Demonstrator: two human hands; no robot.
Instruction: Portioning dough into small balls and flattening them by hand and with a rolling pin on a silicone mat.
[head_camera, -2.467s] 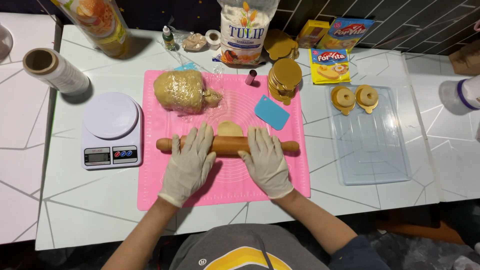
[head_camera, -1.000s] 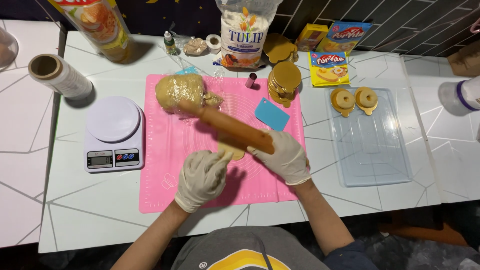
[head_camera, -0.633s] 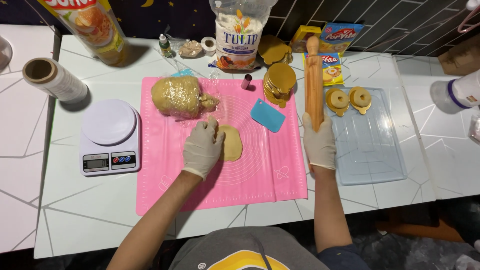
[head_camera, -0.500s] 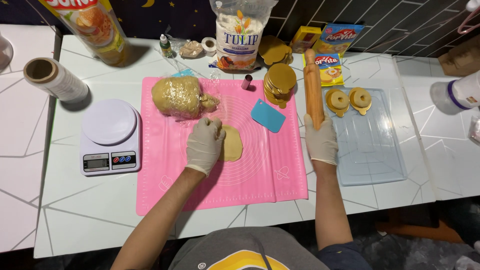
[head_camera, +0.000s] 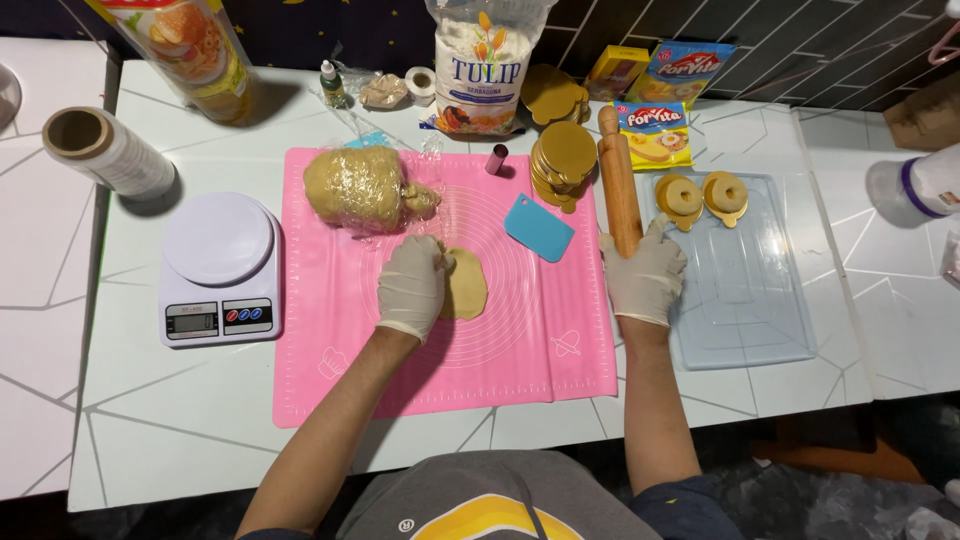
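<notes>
On the pink mat (head_camera: 520, 330), the left hand (head_camera: 412, 285) presses flat on a rolled-out dough piece (head_camera: 466, 284), the right hand (head_camera: 645, 275) grips the rolling pin (head_camera: 619, 180) lying beside it, and the big dough lump (head_camera: 355, 187) sits unused.

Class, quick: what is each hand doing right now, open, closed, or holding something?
Left hand: open, fingers resting on the flat piece of dough.
Right hand: closed around the near end of the rolling pin.
</notes>
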